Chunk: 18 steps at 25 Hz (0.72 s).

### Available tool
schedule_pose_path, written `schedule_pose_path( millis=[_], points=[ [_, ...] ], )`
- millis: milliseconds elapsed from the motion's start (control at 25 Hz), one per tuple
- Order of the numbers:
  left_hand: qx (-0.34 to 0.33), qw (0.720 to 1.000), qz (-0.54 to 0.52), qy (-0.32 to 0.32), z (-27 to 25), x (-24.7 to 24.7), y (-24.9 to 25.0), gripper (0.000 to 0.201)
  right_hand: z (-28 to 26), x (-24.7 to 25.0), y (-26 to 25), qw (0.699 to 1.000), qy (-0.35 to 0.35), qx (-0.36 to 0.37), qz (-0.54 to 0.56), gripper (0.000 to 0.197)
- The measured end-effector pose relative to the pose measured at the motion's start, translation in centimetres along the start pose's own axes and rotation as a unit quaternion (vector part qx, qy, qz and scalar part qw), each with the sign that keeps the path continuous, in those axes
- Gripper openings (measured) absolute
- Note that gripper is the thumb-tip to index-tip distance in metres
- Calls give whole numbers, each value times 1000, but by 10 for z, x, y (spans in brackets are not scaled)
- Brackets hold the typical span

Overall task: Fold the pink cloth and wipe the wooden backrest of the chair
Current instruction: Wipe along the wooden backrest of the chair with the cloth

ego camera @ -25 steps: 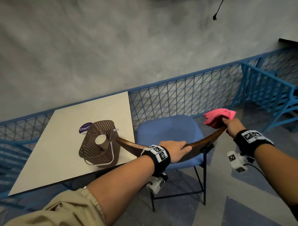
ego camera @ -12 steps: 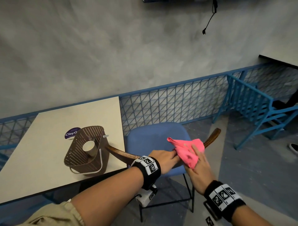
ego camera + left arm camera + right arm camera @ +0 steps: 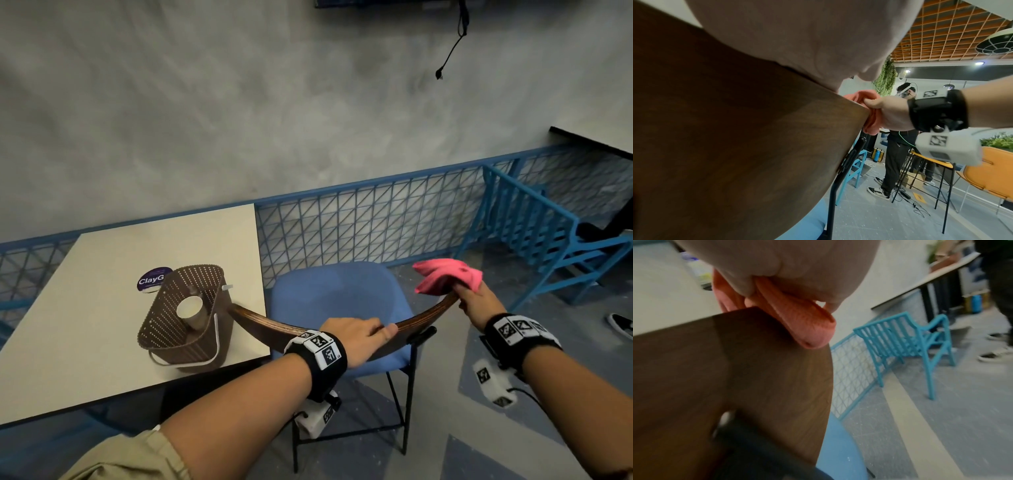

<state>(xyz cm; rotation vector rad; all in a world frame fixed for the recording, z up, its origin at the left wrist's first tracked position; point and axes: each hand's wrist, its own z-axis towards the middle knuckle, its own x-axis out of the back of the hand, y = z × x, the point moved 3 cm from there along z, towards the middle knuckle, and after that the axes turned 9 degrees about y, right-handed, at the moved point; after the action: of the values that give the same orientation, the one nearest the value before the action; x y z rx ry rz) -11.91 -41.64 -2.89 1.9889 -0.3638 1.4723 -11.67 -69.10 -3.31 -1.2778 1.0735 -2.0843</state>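
The curved dark wooden backrest (image 3: 421, 317) of the blue-seated chair (image 3: 339, 298) runs across the middle of the head view. My left hand (image 3: 359, 337) grips its top edge near the middle, thumb on the near side. My right hand (image 3: 474, 301) holds the bunched pink cloth (image 3: 445, 279) over the backrest's right end. In the left wrist view the cloth (image 3: 869, 112) wraps that end of the backrest (image 3: 735, 129) under my right hand (image 3: 890, 112). In the right wrist view a fold of cloth (image 3: 797, 318) hangs over the backrest's corner (image 3: 756, 369).
A beige table (image 3: 85, 342) at left carries a brown perforated basket (image 3: 185, 315) with a paper cup (image 3: 190, 308) inside and touches the backrest's left end. A blue mesh railing (image 3: 359, 219) runs behind. A blue slatted chair (image 3: 534, 236) stands at right. Another person (image 3: 898, 142) stands nearby.
My right hand slid the pink cloth from the backrest's middle, beside my left hand, out to its right end. The left hand kept its grip in place.
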Motion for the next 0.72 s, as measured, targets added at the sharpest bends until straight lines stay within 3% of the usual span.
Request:
schedule_pose_path(
  millis=[40,80,200,280,320,360,440,560,720],
  points=[
    [4,1000,-3,1,0,0,0,57,7,0,17,993,37,-107,16,14],
    [5,1000,-5,3,0,0,0,58,12,-3,31,984,52,-169,8,23],
    [8,1000,-29,-5,-1,-3,-1,60,17,-11,56,973,31,-230,0,35],
    [13,999,-47,-7,-1,-5,-2,68,3,-8,38,980,35,-185,-64,34],
    [15,998,-53,-4,-1,-5,-2,70,-9,-4,22,989,38,-126,-73,20],
    [18,998,-60,-3,-2,-5,-2,71,-19,-4,5,997,38,-30,-66,19],
    [25,997,-69,3,-1,-5,-1,74,-46,-16,-17,982,0,147,-121,38],
    [29,997,-70,17,2,-6,0,80,-92,-52,-19,968,-40,141,-202,40],
    [24,997,-76,19,0,-4,1,87,-140,-86,-55,972,-55,138,-179,62]
  ],
)
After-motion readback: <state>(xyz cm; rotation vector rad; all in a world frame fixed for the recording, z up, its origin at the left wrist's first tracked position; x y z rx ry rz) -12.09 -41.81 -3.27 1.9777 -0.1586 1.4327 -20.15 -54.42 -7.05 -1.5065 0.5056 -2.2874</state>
